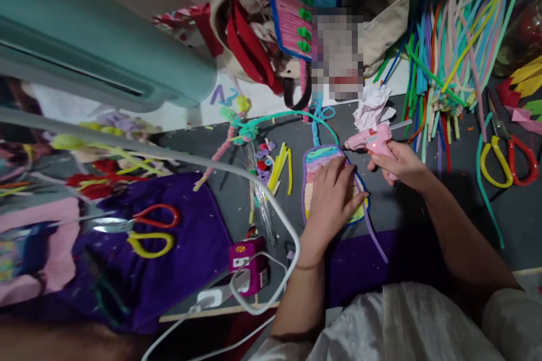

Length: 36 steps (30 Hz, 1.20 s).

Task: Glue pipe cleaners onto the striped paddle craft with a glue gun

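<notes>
My right hand (pixel 404 166) is wrapped round a pink hot glue gun (pixel 372 140), whose nozzle points left at the upper right edge of a pipe-cleaner piece (pixel 317 172). That flat piece has rows of blue, pink, cream and yellow and a purple and blue border. Across it lies my left hand (pixel 332 197), fingers stretched out and resting on the rows. A loose purple pipe cleaner (pixel 376 237) trails from its right edge toward me. From its top rises a blue twisted stem (pixel 315 132), and a teal pipe cleaner (pixel 292 115) arches above it.
Yellow pipe-cleaner pieces (pixel 278 166) lie left of the work. Scissors (pixel 497 163) are at the right, another pair (pixel 154 223) on purple cloth. A white cable (pixel 292 237) curves past a magenta power adapter (pixel 249 265). Bundled pipe cleaners (pixel 461 62) stand at the back right.
</notes>
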### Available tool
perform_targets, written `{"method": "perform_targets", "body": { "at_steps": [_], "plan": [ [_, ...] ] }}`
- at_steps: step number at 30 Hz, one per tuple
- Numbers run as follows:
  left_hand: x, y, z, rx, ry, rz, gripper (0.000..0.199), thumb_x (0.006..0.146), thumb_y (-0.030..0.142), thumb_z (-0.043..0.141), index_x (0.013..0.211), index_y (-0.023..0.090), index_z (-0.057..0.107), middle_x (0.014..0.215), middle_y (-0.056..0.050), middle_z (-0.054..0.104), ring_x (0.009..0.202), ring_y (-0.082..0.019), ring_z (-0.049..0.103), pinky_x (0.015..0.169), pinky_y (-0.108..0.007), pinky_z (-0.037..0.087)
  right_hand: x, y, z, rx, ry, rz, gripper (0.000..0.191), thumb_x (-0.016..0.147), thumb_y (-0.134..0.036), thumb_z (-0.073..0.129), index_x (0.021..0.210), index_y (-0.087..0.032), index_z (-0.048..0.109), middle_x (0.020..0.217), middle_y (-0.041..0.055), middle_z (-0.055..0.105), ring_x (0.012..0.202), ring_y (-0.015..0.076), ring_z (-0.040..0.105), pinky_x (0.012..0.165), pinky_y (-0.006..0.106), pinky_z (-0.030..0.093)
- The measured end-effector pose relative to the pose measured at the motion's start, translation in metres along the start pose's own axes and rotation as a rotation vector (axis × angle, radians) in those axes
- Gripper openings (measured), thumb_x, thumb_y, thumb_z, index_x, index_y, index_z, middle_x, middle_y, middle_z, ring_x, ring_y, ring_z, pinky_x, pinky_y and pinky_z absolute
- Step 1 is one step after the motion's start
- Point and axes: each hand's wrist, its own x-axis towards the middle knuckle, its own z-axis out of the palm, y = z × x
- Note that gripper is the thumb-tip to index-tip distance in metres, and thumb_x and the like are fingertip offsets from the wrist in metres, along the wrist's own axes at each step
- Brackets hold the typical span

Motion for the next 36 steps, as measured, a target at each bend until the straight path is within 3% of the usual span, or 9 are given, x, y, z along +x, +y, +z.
{"method": "perform_targets", "body": {
  "at_steps": [16,19,25,30,36],
  "plan": [
    [-0.0015,0.003,-0.0034,-0.001,0.002,0.0,0.065,0.097,0.058,0.065,0.147,0.018,0.05,0.154,-0.023,0.05,0.146,-0.038,0.046,0.12,-0.058,0.039,0.0026,-0.0047,0.0046,0.038,0.02,0.05,0.017,0.087,-0.034,0.065,0.088,-0.017,0.061,0.071,-0.0007,0.069,0.037,0.0054,0.045,0.036,0.023,0.03],
    [-0.0017,0.0031,-0.0038,0.002,-0.002,-0.001,0.065,0.098,0.058,0.065,0.147,0.018,0.05,0.154,-0.024,0.05,0.146,-0.038,0.045,0.121,-0.058,0.038,0.0019,-0.0059,0.0048,0.008,0.005,0.054,0.017,0.089,-0.034,0.063,0.083,-0.017,0.062,0.058,-0.0039,0.061,0.036,0.0063,0.043,0.038,0.023,0.03],
    [-0.002,0.0032,-0.003,-0.003,0.003,-0.005,0.065,0.098,0.06,0.063,0.146,0.017,0.051,0.155,-0.024,0.05,0.147,-0.038,0.045,0.121,-0.058,0.038,0.0013,-0.0053,0.0039,0.022,0.004,0.044,0.02,0.088,-0.037,0.064,0.085,-0.018,0.06,0.066,-0.0015,0.067,0.037,0.006,0.044,0.038,0.024,0.029],
    [-0.0018,0.0042,-0.0025,-0.001,0.001,-0.004,0.066,0.098,0.061,0.062,0.146,0.017,0.051,0.156,-0.024,0.049,0.148,-0.037,0.044,0.122,-0.057,0.037,0.0002,-0.0057,0.0021,-0.025,-0.012,0.044,0.023,0.09,-0.037,0.062,0.078,-0.019,0.058,0.045,-0.0077,0.05,0.036,0.0077,0.043,0.04,0.023,0.03],
    [-0.0016,0.0044,-0.0036,-0.013,-0.007,-0.019,0.066,0.098,0.062,0.061,0.147,0.019,0.051,0.156,-0.023,0.049,0.149,-0.037,0.044,0.122,-0.057,0.037,-0.0005,-0.0047,0.0005,-0.035,-0.011,0.033,0.026,0.091,-0.041,0.063,0.078,-0.02,0.057,0.043,-0.008,0.048,0.036,0.0079,0.043,0.04,0.023,0.029]
  ]
}}
